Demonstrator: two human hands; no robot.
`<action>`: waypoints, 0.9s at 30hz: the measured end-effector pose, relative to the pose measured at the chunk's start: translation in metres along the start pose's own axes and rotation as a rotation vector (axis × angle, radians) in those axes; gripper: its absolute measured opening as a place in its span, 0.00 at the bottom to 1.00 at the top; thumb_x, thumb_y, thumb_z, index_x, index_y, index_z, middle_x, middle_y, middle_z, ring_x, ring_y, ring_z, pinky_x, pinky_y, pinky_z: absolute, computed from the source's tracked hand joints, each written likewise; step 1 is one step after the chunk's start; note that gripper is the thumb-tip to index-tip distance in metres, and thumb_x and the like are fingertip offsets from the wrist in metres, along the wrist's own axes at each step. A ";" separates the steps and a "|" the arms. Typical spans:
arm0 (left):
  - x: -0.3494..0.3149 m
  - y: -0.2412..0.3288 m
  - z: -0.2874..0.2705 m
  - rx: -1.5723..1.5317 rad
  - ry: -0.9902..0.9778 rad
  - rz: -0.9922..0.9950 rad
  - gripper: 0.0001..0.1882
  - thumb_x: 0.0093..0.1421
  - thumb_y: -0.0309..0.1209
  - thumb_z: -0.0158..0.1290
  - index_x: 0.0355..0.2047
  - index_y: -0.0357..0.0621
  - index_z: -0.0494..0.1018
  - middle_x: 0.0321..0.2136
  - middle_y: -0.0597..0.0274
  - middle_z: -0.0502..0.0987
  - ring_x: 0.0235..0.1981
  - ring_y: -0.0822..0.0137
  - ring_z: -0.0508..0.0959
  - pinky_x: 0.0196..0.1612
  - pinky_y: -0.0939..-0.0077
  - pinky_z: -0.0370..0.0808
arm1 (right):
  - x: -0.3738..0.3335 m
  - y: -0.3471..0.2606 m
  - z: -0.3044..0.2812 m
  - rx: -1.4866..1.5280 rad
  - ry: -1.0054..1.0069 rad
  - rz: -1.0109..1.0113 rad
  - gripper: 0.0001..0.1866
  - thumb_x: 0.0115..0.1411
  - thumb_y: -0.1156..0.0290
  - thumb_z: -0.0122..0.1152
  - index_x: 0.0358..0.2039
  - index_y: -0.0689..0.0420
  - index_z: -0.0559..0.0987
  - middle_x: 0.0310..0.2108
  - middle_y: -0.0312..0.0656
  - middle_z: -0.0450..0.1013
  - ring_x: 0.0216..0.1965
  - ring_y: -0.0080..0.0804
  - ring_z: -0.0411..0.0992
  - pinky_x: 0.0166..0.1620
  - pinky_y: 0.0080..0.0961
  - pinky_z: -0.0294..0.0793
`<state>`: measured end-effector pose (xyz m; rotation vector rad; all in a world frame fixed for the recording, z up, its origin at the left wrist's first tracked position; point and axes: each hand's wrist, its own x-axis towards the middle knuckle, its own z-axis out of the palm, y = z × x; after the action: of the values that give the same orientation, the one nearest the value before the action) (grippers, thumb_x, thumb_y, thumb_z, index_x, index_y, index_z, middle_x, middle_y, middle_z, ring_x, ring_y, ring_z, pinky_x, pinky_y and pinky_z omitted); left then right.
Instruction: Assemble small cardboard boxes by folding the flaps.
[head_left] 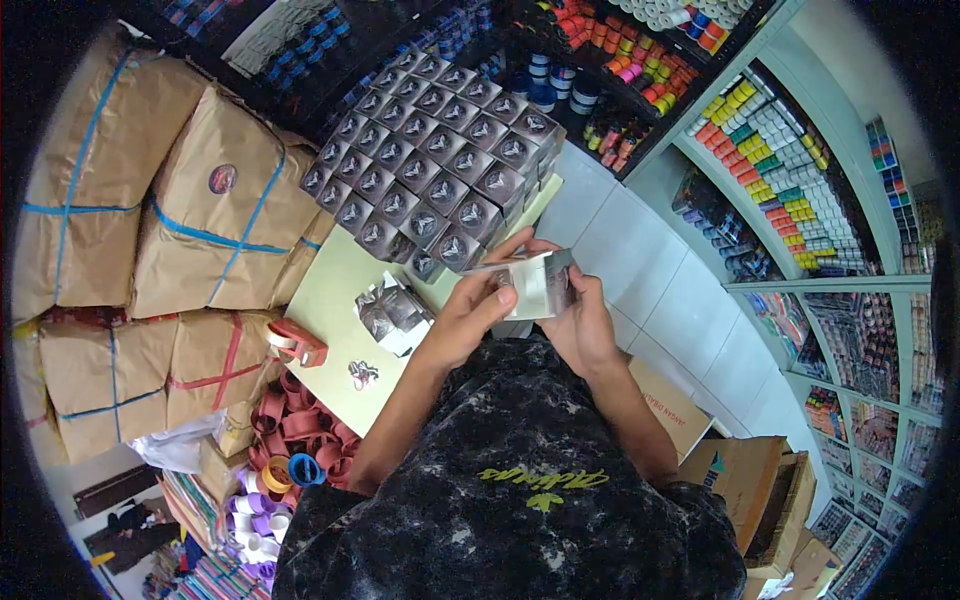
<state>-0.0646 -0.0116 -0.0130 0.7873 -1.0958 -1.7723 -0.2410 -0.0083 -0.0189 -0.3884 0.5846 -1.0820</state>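
A small dark-printed carton [545, 288] with a pale inside is between my hands, just off the table's right edge. My left hand [476, 306] grips its left side, the thumb lying over the near face. Around its right side my right hand [588, 322] is closed, with the thumb near the upper corner. A large block of matching small boxes [420, 165], dark grey with a light emblem, covers the far part of the pale yellow table [335, 285]. Left of my left forearm lie a crumpled-looking bundle of dark-and-white cartons [393, 312] and a little cluster of shiny pieces [362, 375].
A red tape dispenser [298, 343] sits at the table's left edge. Brown wrapped parcels [205, 200] are stacked at left, above red rings [285, 425]. Shelves of coloured spools [775, 170] stand at right, with cardboard boxes [745, 485] below and tiled floor [660, 265] between.
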 end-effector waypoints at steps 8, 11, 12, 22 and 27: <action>0.010 0.000 0.001 0.125 0.244 -0.003 0.19 0.69 0.25 0.39 0.58 0.38 0.64 0.55 0.54 0.71 0.62 0.64 0.68 0.67 0.70 0.57 | 0.010 -0.004 0.004 -0.747 0.030 -0.180 0.25 0.72 0.67 0.41 0.67 0.60 0.62 0.64 0.44 0.63 0.64 0.35 0.62 0.68 0.34 0.56; 0.014 0.001 -0.002 0.122 0.285 -0.001 0.19 0.69 0.25 0.40 0.60 0.40 0.62 0.55 0.56 0.70 0.60 0.65 0.67 0.65 0.71 0.59 | 0.013 -0.008 0.001 -0.816 0.039 -0.322 0.27 0.72 0.65 0.44 0.69 0.60 0.61 0.66 0.44 0.62 0.65 0.37 0.61 0.69 0.33 0.55; 0.016 0.003 -0.003 0.162 0.309 -0.021 0.20 0.70 0.25 0.41 0.61 0.41 0.60 0.54 0.57 0.69 0.59 0.66 0.67 0.64 0.72 0.61 | 0.014 -0.012 0.001 -0.692 -0.042 -0.360 0.30 0.71 0.63 0.50 0.70 0.61 0.60 0.67 0.46 0.61 0.66 0.39 0.60 0.69 0.33 0.54; 0.029 0.005 -0.015 0.460 0.193 0.097 0.24 0.63 0.23 0.51 0.60 0.43 0.68 0.57 0.54 0.67 0.61 0.60 0.69 0.62 0.69 0.67 | 0.035 -0.025 0.001 -0.637 -0.153 -0.302 0.26 0.61 0.75 0.66 0.60 0.62 0.73 0.60 0.44 0.65 0.63 0.35 0.65 0.66 0.32 0.62; 0.037 0.010 -0.013 0.396 0.182 0.123 0.24 0.62 0.22 0.52 0.60 0.41 0.69 0.56 0.55 0.68 0.59 0.62 0.71 0.61 0.69 0.69 | 0.047 -0.022 -0.001 -0.625 -0.098 -0.307 0.24 0.58 0.79 0.69 0.56 0.62 0.75 0.57 0.43 0.66 0.62 0.34 0.65 0.66 0.32 0.63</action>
<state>-0.0657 -0.0517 -0.0119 1.0705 -1.3589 -1.3683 -0.2411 -0.0599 -0.0186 -1.0979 0.7880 -1.1477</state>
